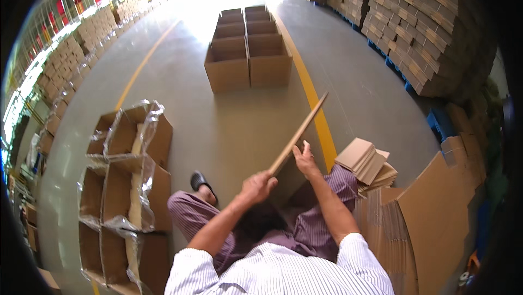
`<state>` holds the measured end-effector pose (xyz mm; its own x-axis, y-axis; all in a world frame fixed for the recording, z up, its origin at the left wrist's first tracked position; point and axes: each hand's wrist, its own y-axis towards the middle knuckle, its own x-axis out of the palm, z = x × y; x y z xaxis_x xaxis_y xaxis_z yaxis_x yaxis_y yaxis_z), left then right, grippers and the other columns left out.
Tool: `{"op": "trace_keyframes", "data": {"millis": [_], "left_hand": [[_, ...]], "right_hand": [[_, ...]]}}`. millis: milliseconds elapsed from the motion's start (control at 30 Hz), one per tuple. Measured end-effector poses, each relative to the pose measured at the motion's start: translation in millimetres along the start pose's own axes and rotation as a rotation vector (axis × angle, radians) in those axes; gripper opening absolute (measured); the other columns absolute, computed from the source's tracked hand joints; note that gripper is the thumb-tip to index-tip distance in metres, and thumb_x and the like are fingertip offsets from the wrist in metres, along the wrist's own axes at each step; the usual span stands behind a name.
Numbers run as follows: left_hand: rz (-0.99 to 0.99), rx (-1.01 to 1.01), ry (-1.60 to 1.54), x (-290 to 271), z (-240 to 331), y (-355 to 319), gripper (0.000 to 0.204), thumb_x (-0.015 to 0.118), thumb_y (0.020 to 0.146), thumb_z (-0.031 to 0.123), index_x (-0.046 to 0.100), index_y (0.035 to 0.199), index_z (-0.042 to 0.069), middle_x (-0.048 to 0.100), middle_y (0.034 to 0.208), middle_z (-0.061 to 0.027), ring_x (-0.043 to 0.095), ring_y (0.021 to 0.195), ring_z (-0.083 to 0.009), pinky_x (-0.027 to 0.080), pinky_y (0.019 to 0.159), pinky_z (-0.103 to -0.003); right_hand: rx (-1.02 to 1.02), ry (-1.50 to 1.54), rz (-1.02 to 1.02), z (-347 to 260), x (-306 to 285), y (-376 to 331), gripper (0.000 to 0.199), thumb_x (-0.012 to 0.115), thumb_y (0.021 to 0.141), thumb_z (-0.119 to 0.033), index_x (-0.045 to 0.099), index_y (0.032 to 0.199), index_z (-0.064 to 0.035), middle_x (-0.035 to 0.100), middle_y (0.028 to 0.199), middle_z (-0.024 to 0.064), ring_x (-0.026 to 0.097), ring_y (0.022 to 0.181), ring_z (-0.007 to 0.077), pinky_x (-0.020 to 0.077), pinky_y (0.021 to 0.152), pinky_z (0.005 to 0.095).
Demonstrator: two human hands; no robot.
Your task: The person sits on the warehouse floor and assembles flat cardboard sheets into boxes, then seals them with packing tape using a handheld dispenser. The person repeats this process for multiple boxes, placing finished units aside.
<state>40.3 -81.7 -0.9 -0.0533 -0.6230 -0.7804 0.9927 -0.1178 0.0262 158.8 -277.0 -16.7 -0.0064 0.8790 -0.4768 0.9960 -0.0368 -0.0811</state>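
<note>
A flat folded cardboard carton (pixel 299 133), seen nearly edge-on, slants up and away to the right in front of my knees. My left hand (pixel 257 187) is closed round its near lower end. Just right of the carton's lower half, my right hand (pixel 305 160) has its fingers stretched and apart; whether it touches the board I cannot tell. Beside my right knee lies a small stack of cut cardboard pieces (pixel 364 160). Below that stack, flat cartons (pixel 381 235) stand packed on edge.
Open cardboard boxes (pixel 227 76) stand in two rows ahead. On the left are boxes lined with clear plastic (pixel 158 142). A large cardboard sheet (pixel 438 213) leans at right. Tall stacks of flattened cartons (pixel 411 28) on blue pallets line the far right. A yellow line (pixel 321 126) crosses the floor.
</note>
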Motion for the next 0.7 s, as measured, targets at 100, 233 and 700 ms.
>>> {"op": "trace_keyframes", "data": {"millis": [100, 233, 700], "left_hand": [[-0.252, -0.146, -0.263, 10, -16, -6, 0.052, 0.051, 0.097, 0.047, 0.057, 0.131, 0.008, 0.063, 0.121, -0.02, 0.059, 0.116, -0.0321, 0.047, 0.097, -0.04], [-0.199, -0.191, -0.34, 11, -24, -7, 0.064, 0.047, 0.095, 0.056, 0.055, 0.132, 0.005, 0.057, 0.131, -0.0218, 0.054, 0.123, -0.0351, 0.042, 0.103, -0.042], [0.238, -0.208, 0.083, -48, -48, -19, 0.054, 0.048, 0.093, 0.013, 0.035, 0.144, 0.001, 0.063, 0.106, -0.0307, 0.065, 0.09, -0.0446, 0.052, 0.079, -0.052]], "right_hand": [[0.211, 0.059, -0.158, 0, -3, 25, 0.082, 0.043, 0.096, -0.058, 0.018, 0.152, -0.0032, 0.033, 0.15, 0.0279, 0.033, 0.139, 0.0402, 0.0321, 0.111, 0.0459], [0.129, 0.103, -0.036, 24, 18, 27, 0.085, 0.031, 0.098, -0.062, 0.016, 0.151, 0.0035, 0.03, 0.15, 0.0317, 0.032, 0.139, 0.0438, 0.0287, 0.114, 0.045], [0.009, -0.054, 0.109, 21, 5, 62, 0.098, 0.062, 0.073, -0.01, 0.004, 0.151, 0.0039, 0.022, 0.152, 0.0314, 0.023, 0.142, 0.0425, 0.022, 0.119, 0.0402]]}}
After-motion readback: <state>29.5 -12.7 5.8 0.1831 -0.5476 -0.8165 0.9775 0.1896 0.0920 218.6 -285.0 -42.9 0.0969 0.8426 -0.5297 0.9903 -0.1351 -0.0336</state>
